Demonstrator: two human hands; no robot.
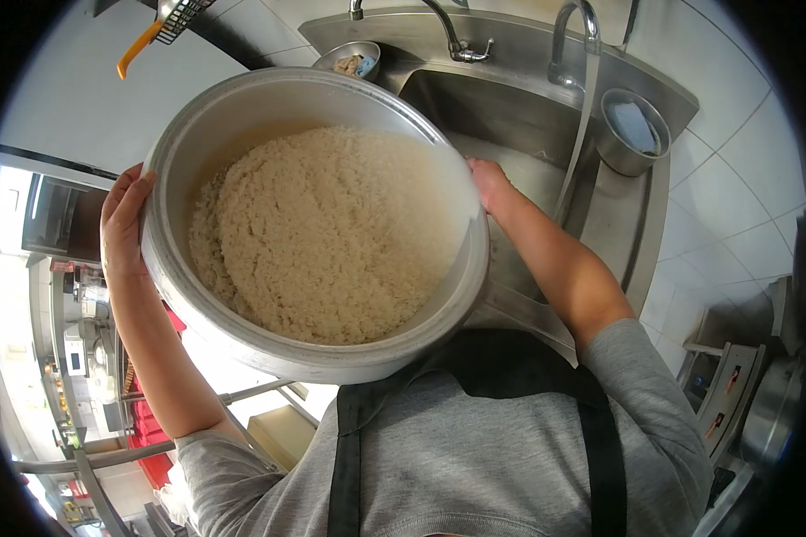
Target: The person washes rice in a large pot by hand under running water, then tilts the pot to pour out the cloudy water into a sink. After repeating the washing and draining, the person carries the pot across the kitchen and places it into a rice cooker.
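A large silver metal pot (309,362) is held up in front of my chest, tilted toward the sink (484,94). White rice grains (304,233) are heaped inside it, with cloudy water (434,179) gathered along the right side. My left hand (125,224) grips the pot's left rim, thumb near the edge and fingers against the outer wall. At the right rim, my right hand (489,183) is closed on the pot's side, its fingers partly hidden behind it. Whitish liquid lies in the sink basin beyond.
Water runs from the right faucet (591,31) into the sink. A second faucet (461,49) stands at the back. Metal bowls sit on the ledge, one at left (372,73) and one with a blue sponge-like item (634,127) at right. An orange-handled utensil (139,49) hangs upper left.
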